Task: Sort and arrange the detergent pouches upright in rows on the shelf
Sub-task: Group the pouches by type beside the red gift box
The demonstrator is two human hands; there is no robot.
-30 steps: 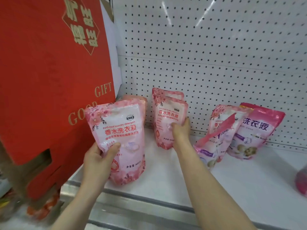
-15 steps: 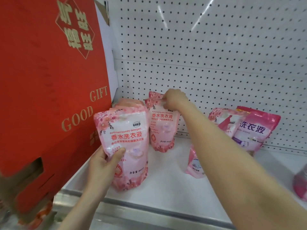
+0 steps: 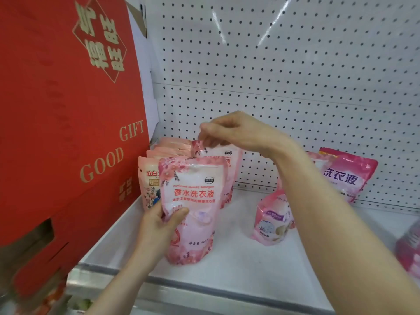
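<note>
A tall red cardboard gift box (image 3: 68, 133) with gold lettering fills the space left of your left-hand grip. A white perforated metal back panel (image 3: 295, 76) rises behind both grips, and the flat white shelf (image 3: 238, 276) lies beneath them. Well to the right of your right-hand grip, a magenta plastic detergent pouch (image 3: 347, 176) leans against the panel. Your left hand (image 3: 159, 226) grasps a pale pink floral detergent pouch (image 3: 193, 201), thumb across its front, holding it upright with its base down near the front of the shelf. Just behind that grip stands a second pale pink floral pouch (image 3: 229, 160); your right hand (image 3: 238, 133) pinches its top edge between the fingertips. Left of that pinch, a row of peach-pink pouches (image 3: 172, 147) stands upright beside the box. Below your right forearm sits a smaller pink-and-lilac pouch (image 3: 272, 221), tilted. A blurred pink pouch (image 3: 409, 248) shows at the far right edge
</note>
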